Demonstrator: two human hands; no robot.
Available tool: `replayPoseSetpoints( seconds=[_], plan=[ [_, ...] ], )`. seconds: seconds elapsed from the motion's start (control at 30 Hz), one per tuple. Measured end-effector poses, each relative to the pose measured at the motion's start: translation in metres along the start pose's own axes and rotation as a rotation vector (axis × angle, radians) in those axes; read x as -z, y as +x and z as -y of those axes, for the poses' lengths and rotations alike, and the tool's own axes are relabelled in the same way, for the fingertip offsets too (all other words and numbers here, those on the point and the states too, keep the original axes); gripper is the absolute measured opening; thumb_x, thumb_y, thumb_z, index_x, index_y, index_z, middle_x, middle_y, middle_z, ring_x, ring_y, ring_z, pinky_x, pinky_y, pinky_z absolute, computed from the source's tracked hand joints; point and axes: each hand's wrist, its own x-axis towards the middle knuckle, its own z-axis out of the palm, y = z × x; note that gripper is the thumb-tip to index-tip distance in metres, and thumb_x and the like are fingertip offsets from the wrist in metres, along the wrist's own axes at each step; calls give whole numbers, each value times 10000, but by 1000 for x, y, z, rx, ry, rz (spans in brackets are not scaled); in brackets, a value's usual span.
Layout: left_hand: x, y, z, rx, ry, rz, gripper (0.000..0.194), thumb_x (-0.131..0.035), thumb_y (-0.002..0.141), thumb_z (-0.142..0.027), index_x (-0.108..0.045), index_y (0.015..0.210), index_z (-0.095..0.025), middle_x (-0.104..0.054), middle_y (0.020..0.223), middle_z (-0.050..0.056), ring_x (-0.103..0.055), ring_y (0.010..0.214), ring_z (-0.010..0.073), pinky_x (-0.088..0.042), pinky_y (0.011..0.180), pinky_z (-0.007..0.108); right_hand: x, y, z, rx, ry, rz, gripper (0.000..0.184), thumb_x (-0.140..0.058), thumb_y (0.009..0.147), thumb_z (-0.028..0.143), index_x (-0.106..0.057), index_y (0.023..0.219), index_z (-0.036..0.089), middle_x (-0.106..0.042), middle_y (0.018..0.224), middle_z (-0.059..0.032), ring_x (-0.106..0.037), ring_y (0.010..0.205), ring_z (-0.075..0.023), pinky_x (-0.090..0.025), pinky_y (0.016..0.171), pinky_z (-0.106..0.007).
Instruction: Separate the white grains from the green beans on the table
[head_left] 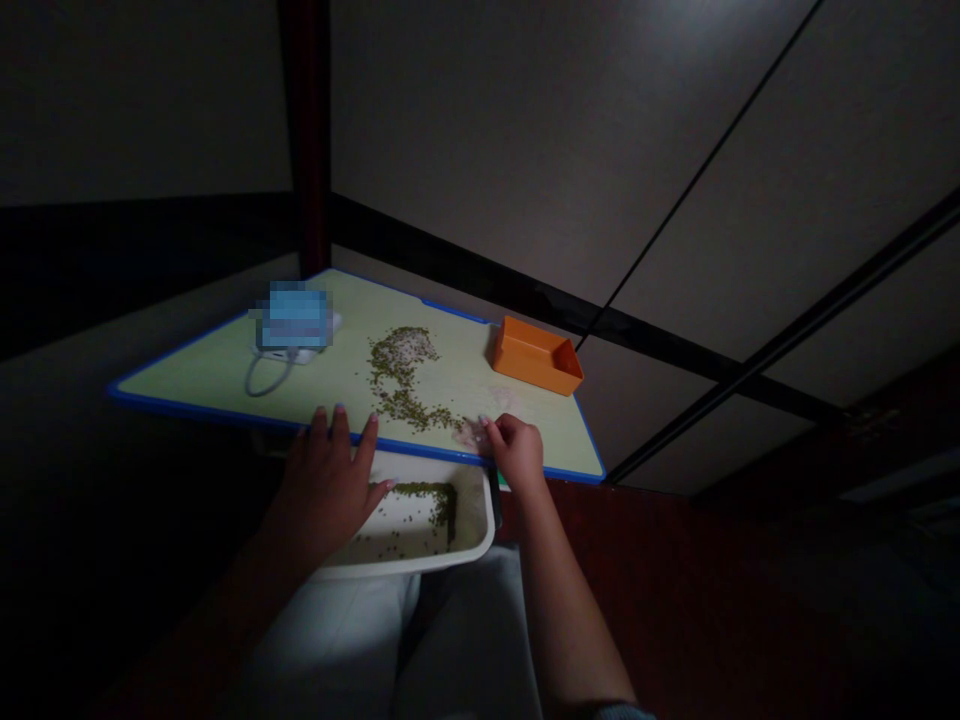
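Small green beans [405, 400] that look like mung beans lie in a curved band on a pale green, blue-edged folding table [330, 385]. A heap of whitish grains [409, 347] is mixed in at the band's far end. My right hand [519, 447] is curled with thumb and fingers together at the near edge, beside a small pinkish-white patch of grains [469, 433]. What it holds, if anything, is hidden. My left hand [326, 490] has its fingers spread, tips on the table's edge. It partly covers a white basin [480, 510] with green beans along its inside.
An orange open box [536, 355] stands at the table's far right. A device with a blurred screen [292, 318] sits at the left with a looped grey cable [262, 388]. Behind the table runs a pale panelled wall [525, 150]. The basin rests over my lap.
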Motion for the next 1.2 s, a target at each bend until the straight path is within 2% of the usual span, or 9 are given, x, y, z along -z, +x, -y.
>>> replayPoseSetpoints(
  seconds=[0.17,0.43,0.77,1.0,1.2],
  plan=[
    [2,-1,0,-9,-17,0,766,-570,828,-419,-392,1490,-77,-329,1574,366,-274,1492,539,-291,1158,668,5,1,-4,-35,-42,-23,409,-550,940,473,-540,610,231,-609,586,-8,-488,555,-150,-279,574,-271],
    [0,-2,1,6,-81,-21,769,-567,822,-436,-388,1504,-130,-352,1599,291,-248,1519,492,-258,1184,667,4,4,-15,-59,-37,-80,436,-541,925,520,-552,596,235,-604,578,-14,-453,538,-149,-255,548,-277],
    [1,-2,0,-14,-47,-3,768,-563,834,-430,-388,1491,-73,-309,1579,373,-247,1503,542,-263,1170,684,0,6,-16,-42,75,-35,451,-528,908,570,-548,616,226,-593,578,-7,-489,567,-143,-294,557,-256],
    [0,-2,0,-9,-16,-9,773,-564,834,-447,-385,1497,-91,-327,1580,352,-266,1500,529,-280,1168,676,1,7,-13,-106,25,-53,409,-560,919,505,-559,620,226,-603,584,-9,-500,554,-147,-285,557,-264],
    [0,-2,1,-24,-5,-16,772,-572,835,-442,-384,1495,-87,-334,1565,375,-293,1483,542,-298,1149,684,1,9,-9,-93,-35,-38,408,-551,935,499,-608,648,215,-624,614,-5,-503,575,-139,-281,563,-249]
  ],
)
